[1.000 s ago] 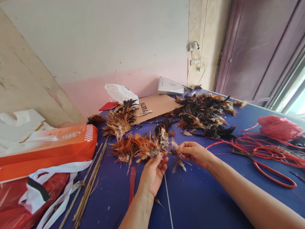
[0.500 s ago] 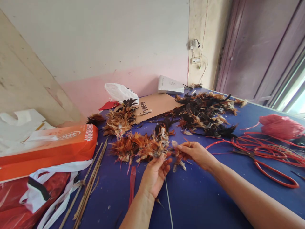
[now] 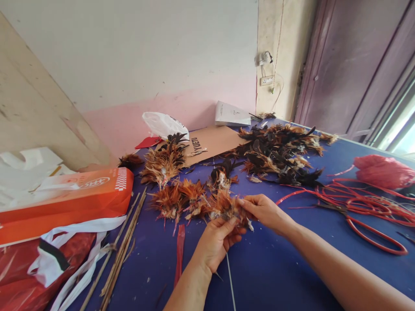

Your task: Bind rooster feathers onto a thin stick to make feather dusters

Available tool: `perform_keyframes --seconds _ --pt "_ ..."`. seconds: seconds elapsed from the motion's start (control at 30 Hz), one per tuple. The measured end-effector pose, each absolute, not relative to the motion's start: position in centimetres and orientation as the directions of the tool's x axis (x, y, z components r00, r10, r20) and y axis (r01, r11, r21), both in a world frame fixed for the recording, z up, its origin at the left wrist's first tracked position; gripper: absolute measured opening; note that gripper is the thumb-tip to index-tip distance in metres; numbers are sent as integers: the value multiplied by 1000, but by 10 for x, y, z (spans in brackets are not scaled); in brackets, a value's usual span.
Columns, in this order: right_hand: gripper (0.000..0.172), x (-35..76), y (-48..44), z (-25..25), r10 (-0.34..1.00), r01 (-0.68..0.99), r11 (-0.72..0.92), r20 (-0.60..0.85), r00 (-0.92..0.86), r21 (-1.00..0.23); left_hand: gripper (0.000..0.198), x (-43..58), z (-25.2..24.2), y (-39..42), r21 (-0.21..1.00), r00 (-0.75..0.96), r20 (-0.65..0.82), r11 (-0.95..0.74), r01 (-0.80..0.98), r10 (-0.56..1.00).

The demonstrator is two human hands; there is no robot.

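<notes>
My left hand (image 3: 214,244) pinches the lower end of a bunch of orange-brown feathers (image 3: 225,206) over the blue table (image 3: 269,268). My right hand (image 3: 264,211) is closed on the same bunch from the right, fingertips at its edge. The two hands almost touch. More tied orange feather bunches (image 3: 177,199) lie just left of the hands, and another tuft (image 3: 163,164) lies further back.
A large heap of dark and brown feathers (image 3: 279,155) lies at the back right. Red cords (image 3: 363,207) and a pink bag (image 3: 384,172) lie to the right. Thin sticks (image 3: 121,252), an orange bag (image 3: 65,203), cardboard (image 3: 210,142) and a white bag (image 3: 164,125) lie left and behind.
Both hands have come together: the right hand moved left onto the feather bunch and the left hand shifted slightly right and nearer, closing round its base.
</notes>
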State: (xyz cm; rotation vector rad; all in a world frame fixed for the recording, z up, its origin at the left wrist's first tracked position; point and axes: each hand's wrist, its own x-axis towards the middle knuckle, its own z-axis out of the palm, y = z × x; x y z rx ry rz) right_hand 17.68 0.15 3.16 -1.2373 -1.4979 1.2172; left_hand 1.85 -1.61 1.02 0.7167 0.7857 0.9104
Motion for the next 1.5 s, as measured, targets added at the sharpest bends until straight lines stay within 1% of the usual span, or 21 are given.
perform_keyframes --seconds 0.07,0.13,0.2,0.27,0.37,0.43,0.47,0.5,0.57,0.63,0.7,0.77,0.9,0.97,1.03,1.1,1.17,1.2,1.23,1.33,1.5 --pt "41 182 6 29 990 234 55 22 -140 -971 16 17 11 -16 808 412 -282 446 -385 866" --pt "44 192 13 23 999 281 19 9 -37 -960 16 13 11 -14 828 355 -264 399 -393 897" --pt "46 204 21 18 996 334 -8 21 82 -943 18 6 10 -9 901 224 -198 267 -342 954" --pt "46 213 26 15 990 381 -30 26 140 -924 21 -1 10 -4 981 70 -63 74 -177 996" --pt "46 214 25 17 998 323 -29 -7 70 -946 23 -7 10 1 990 -33 138 -136 44 990" --pt "47 208 20 20 1000 246 -20 -24 -13 -969 23 -6 12 0 979 -27 188 -186 79 982" --pt "46 203 17 22 999 223 -14 -24 -44 -975 24 -4 12 -1 985 -11 167 -166 54 986" --pt "46 199 13 24 998 214 -7 -21 -65 -977 25 -2 13 -3 994 12 112 -112 -2 994" --pt "45 190 6 30 996 231 17 -4 -89 -973 25 5 13 -7 983 94 -74 89 -159 993" --pt "42 182 0 36 993 270 63 33 -114 -961 23 12 12 -12 917 197 -229 279 -284 953" --pt "40 176 -4 40 984 301 131 88 -153 -945 21 16 11 -15 857 281 -288 377 -350 915" --pt "38 173 -5 40 974 339 197 144 -174 -920 21 18 11 -17 827 323 -309 420 -373 895" --pt "39 170 -4 33 958 434 284 235 -165 -855 20 17 11 -17 803 336 -333 452 -389 881" --pt "39 169 -3 30 957 426 285 232 -172 -859 18 17 11 -17 789 342 -342 465 -402 875" --pt "34 168 -4 31 968 351 222 162 -192 -910 18 18 10 -16 777 340 -338 464 -425 878" --pt "30 167 -5 32 976 227 122 75 -204 -966 18 18 9 -15 774 328 -321 446 -449 888" --pt "36 166 -6 33 981 118 45 21 -194 -992 18 18 8 -14 777 316 -308 429 -461 897" --pt "37 165 -7 33 983 88 26 10 -183 -996 18 18 8 -14 779 310 -307 425 -461 900" --pt "33 165 -6 33 985 76 18 5 -173 -997 19 18 9 -14 783 303 -306 420 -459 903" --pt "19 166 -5 28 986 128 34 12 -167 -991 20 18 11 -14 806 280 -299 398 -438 912" --pt "13 172 -2 23 982 320 176 141 -128 -931 24 16 14 -16 873 233 -286 353 -336 929"
